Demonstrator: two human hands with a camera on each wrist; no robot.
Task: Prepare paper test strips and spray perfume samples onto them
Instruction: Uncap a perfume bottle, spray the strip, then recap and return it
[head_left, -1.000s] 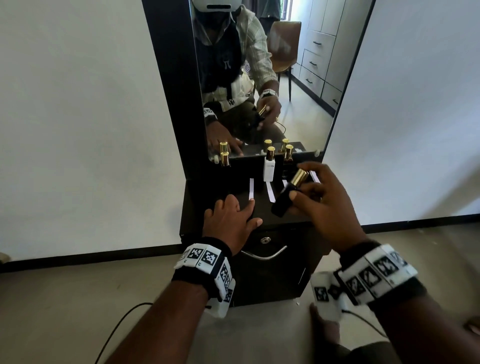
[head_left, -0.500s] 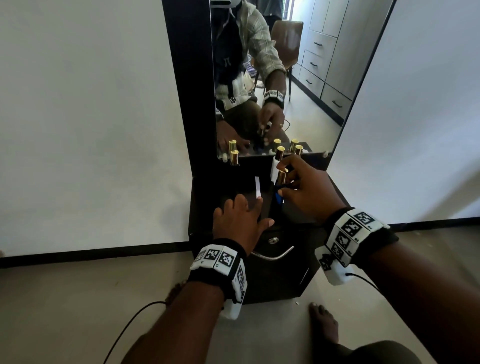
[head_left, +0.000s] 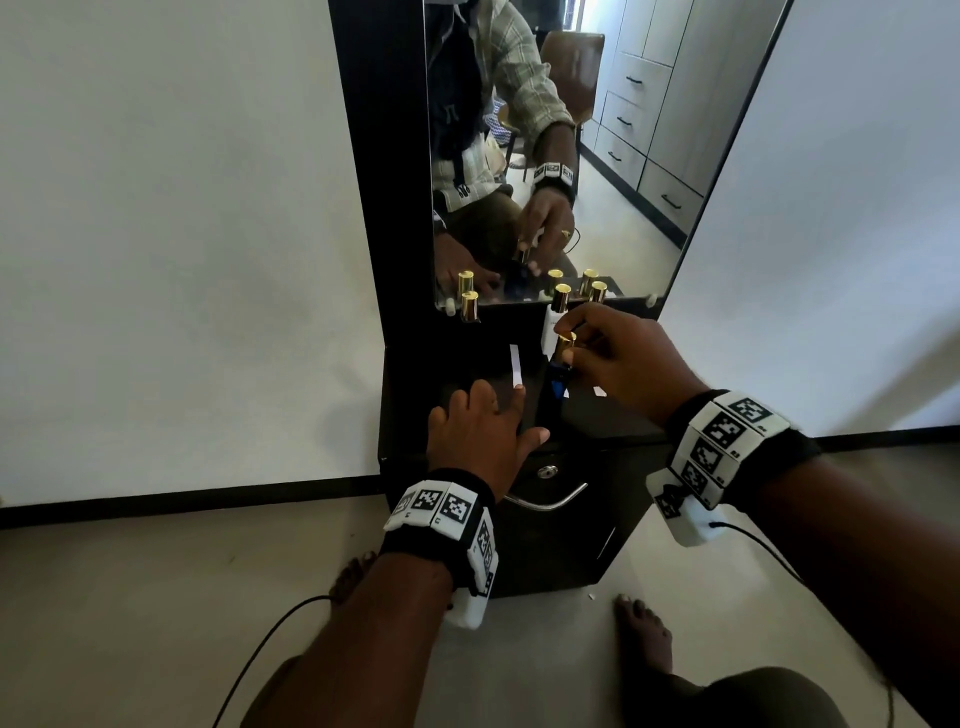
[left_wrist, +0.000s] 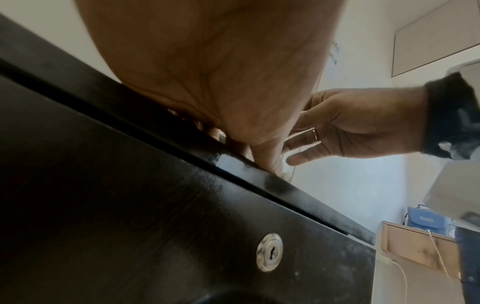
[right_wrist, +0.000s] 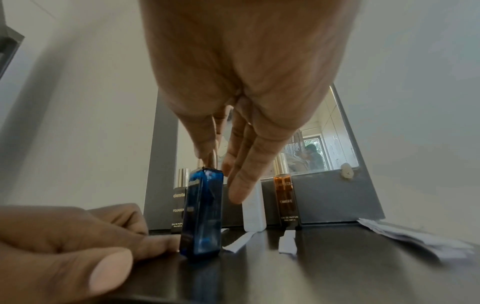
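Note:
A blue perfume bottle stands upright on the black cabinet top, its gold cap pinched by my right hand. My left hand rests flat on the top just left of the bottle, fingers loosely spread, holding nothing. White paper strips lie on the top: one beyond the left hand, two by the bottle. A white bottle, an amber bottle and a dark bottle stand at the back against the mirror base.
A tall mirror rises behind the bottles and reflects me. Loose white paper lies at the right of the top. The cabinet front has a lock and a metal handle. My bare feet stand on the floor below.
My right hand brought the blue bottle from a tilted hold in the air down onto the cabinet top, upright, and now holds only its cap. The left hand stayed put.

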